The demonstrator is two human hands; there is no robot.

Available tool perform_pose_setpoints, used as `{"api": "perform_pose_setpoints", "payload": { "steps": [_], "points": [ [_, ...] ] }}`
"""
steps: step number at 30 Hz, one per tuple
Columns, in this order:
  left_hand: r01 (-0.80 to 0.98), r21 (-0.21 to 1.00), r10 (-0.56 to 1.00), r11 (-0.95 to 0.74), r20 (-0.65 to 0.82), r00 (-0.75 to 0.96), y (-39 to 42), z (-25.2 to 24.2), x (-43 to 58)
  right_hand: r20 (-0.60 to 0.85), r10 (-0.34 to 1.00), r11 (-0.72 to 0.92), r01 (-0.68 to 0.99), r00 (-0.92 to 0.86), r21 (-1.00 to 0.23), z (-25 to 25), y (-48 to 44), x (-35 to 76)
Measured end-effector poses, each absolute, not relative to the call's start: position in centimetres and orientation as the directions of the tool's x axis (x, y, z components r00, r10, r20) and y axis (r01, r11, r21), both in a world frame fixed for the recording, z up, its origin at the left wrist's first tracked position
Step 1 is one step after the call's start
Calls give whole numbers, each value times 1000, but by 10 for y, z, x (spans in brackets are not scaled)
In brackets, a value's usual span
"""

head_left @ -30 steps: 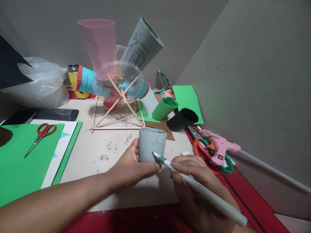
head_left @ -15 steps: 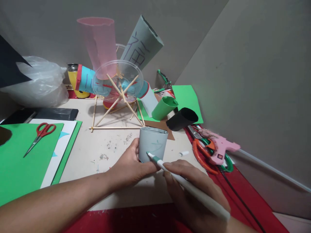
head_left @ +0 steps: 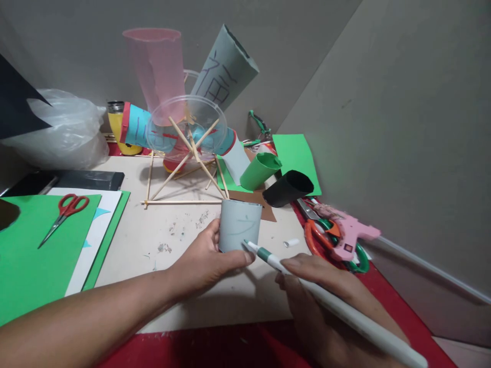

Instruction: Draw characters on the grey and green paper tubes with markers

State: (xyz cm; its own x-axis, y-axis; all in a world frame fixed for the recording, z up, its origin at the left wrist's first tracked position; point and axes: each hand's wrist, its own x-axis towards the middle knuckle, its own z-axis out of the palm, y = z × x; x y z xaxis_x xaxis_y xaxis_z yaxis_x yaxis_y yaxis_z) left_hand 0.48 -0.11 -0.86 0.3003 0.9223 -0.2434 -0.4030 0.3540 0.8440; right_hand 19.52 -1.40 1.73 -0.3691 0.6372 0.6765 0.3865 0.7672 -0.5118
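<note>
My left hand grips a pale grey paper tube from its left side and below, keeping it upright over the board. Green strokes show on the tube's front. Between the fingers of my right hand is a white marker with a green band, its tip close to the lower front of the tube; I cannot tell whether it touches. Behind them stands a stick-framed wheel with clear discs, carrying pink, grey and blue paper tubes.
Red-handled scissors lie on green sheets at left. A green tube and a black tube rest behind on the right. A pink glue gun and large scissors sit at the right edge, near a white marker cap.
My right hand and the marker have moved right and slightly down. The green strokes on the tube have grown, and the tube has turned slightly in my left hand.
</note>
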Motion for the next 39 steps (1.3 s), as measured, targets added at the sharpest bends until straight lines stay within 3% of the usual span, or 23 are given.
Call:
{"api": "perform_pose_setpoints", "payload": {
  "steps": [7, 31, 39],
  "points": [
    [-409, 824, 905, 393, -267, 332, -1, -9, 3, 731, 650, 702, 534, -208, -472, 8, -14, 191],
    [-431, 810, 881, 398, -206, 426, -1, -12, 1, 715, 682, 690, 460, -153, -559, 6, -11, 185],
    [-427, 808, 884, 405, -227, 408, -1, -11, 2, 721, 673, 688, 493, -162, -532, 9, -13, 187]
  ]
}}
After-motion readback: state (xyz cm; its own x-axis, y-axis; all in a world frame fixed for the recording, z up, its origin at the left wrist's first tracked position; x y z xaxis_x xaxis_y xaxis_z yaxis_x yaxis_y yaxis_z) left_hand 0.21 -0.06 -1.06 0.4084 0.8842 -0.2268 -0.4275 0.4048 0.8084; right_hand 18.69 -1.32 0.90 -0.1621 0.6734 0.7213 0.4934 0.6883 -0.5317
